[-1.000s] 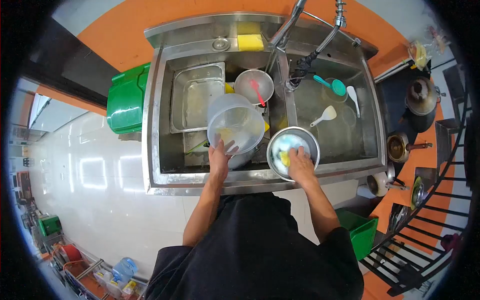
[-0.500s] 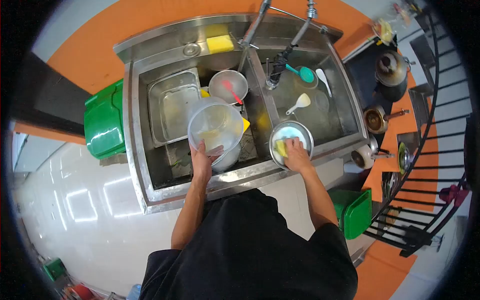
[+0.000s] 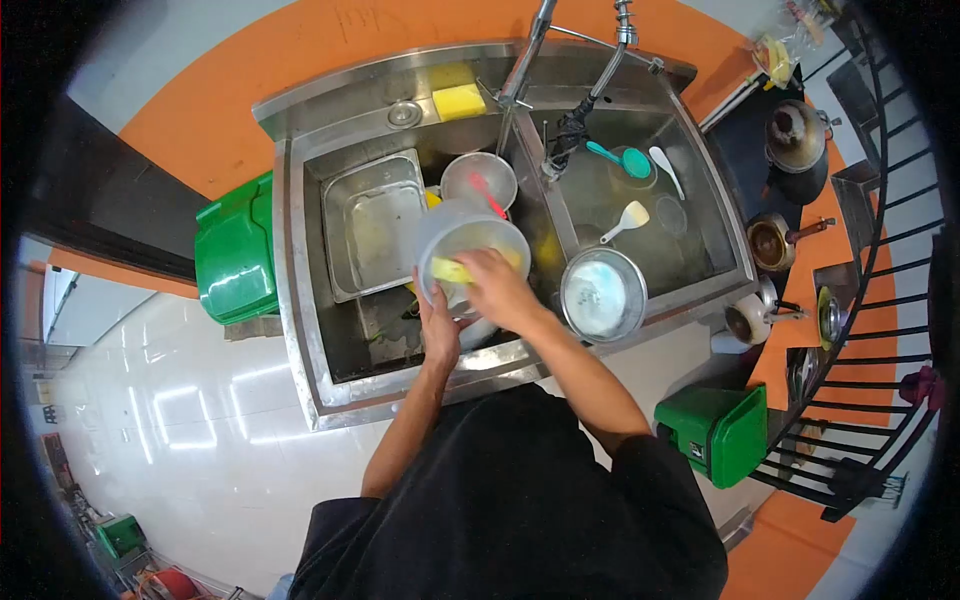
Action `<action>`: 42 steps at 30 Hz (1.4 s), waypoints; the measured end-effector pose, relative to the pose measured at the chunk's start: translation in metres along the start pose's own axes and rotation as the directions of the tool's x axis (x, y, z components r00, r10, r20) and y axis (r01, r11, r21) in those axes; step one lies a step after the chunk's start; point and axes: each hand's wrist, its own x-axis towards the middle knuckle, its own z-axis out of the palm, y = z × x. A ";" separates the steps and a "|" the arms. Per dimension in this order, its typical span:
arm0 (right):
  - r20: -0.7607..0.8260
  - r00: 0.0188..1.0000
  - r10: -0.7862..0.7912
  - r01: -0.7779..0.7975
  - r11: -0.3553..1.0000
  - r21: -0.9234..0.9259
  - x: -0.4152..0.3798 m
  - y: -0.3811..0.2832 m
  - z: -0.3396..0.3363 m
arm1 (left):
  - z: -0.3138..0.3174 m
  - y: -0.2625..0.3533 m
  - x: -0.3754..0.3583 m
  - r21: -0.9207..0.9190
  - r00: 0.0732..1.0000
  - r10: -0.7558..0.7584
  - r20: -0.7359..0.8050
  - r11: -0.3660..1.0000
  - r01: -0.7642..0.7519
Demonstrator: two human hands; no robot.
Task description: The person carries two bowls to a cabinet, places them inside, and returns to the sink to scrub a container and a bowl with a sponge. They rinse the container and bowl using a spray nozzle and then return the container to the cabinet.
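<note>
My left hand (image 3: 440,330) grips a translucent plastic tub (image 3: 468,222) from below, tilted over the left sink basin. Inside the tub's mouth, my right hand (image 3: 500,290) presses a yellow sponge (image 3: 449,270) against the wall; its fingertips are partly hidden. A metal bowl (image 3: 605,298) of white suds sits on the sink's front edge, right of my right forearm. Behind the tub stands a metal bowl (image 3: 463,172) with a red utensil (image 3: 487,194) in it. To the left lies a rectangular steel pan (image 3: 378,228).
In the water of the right basin are a white rice paddle (image 3: 628,220), a teal ladle (image 3: 634,162) and a white spoon (image 3: 667,172). A faucet (image 3: 567,140) rises at the divider. Another yellow sponge (image 3: 459,102) rests on the back ledge. Green bins (image 3: 238,250) flank the sink.
My right hand has moved left with the sponge, from the bowl of suds into the plastic tub. My left hand still holds the tub. The view has shifted slightly.
</note>
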 end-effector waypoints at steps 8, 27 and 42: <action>0.283 0.957 0.057 0.190 0.613 -0.767 0.003 0.031 0.053 | -0.022 0.026 0.018 0.473 0.792 0.553 0.259 0.643 -0.603; 0.184 0.980 0.076 0.055 0.784 -0.619 0.033 0.014 0.015 | 0.022 0.097 0.027 0.615 0.638 0.609 0.471 0.292 -0.733; 0.297 0.953 0.055 -0.046 0.998 -0.037 0.025 0.002 0.013 | 0.025 0.064 0.028 0.539 0.725 0.588 0.359 0.504 -0.675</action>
